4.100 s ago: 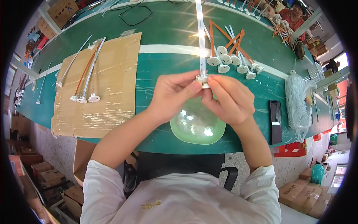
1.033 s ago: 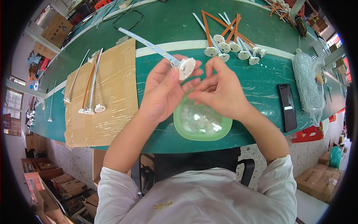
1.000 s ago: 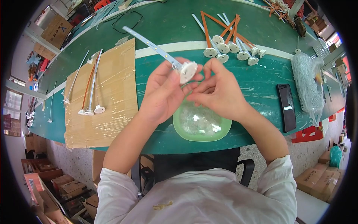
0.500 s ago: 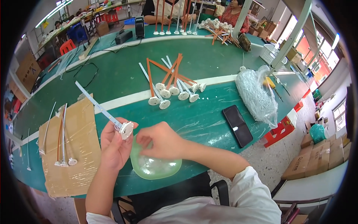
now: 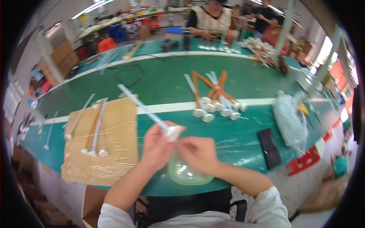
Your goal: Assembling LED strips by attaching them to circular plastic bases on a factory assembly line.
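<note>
Left hand [image 5: 156, 146]: fingers curled around the white round cap end of a long white rod [image 5: 142, 105], held above the green bowl [image 5: 184, 173]. Right hand [image 5: 197, 153]: fingertips pinched at the cap. Rod slants up-left over green table [image 5: 159, 81]. Bowl contents blurred, partly hidden.

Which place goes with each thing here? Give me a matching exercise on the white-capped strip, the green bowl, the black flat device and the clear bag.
Things:
1. white-capped strip
2. green bowl
3. black flat device
4. clear bag

Places:
A. far right of the green table
B. under both hands
C. held between left hand and right hand
D. flat on the table, between the bowl and the bag

Pairs: 1-C, 2-B, 3-D, 4-A
</note>
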Demonstrator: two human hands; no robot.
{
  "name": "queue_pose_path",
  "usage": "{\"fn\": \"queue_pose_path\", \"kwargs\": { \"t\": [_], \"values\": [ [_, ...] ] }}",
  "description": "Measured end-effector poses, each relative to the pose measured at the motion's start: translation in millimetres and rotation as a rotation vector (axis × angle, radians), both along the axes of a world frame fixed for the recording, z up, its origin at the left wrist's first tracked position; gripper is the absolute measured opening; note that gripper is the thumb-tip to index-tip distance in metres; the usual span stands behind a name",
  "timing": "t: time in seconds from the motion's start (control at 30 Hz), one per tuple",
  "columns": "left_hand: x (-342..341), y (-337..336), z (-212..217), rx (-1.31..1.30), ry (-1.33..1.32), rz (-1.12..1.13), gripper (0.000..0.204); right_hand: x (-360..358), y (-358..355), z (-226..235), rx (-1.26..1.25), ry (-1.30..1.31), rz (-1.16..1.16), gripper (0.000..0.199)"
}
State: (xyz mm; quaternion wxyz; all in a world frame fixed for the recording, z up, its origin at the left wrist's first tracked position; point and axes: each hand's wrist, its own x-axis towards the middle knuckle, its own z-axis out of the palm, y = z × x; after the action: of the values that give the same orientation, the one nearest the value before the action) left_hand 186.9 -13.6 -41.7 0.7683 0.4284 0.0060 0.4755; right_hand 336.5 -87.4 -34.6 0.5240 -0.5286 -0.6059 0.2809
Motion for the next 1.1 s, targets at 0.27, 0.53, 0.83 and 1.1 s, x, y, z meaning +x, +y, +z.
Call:
{"fn": "queue_pose_path", "kwargs": {
  "t": [0.27,0.53,0.83,1.1],
  "values": [
    [0.9,-5.0,5.2,0.062,0.2,0.022,0.046,14.8,0.1,20.3,0.723,-0.372,-0.093,0.018],
    [8.0,-7.1,-3.7,-0.012,0.158,-0.103,0.044,22.7,2.6,18.0,0.86,-0.578,-0.157,0.022],
    [7.4,-4.2,-9.0,-0.037,0.134,-0.097,0.047,23.8,5.4,16.9,0.851,-0.647,-0.099,0.025],
    [6.4,-5.9,-7.6,0.035,0.191,-0.087,0.046,25.4,7.8,15.8,0.88,-0.648,-0.101,0.025]
  ]
}}
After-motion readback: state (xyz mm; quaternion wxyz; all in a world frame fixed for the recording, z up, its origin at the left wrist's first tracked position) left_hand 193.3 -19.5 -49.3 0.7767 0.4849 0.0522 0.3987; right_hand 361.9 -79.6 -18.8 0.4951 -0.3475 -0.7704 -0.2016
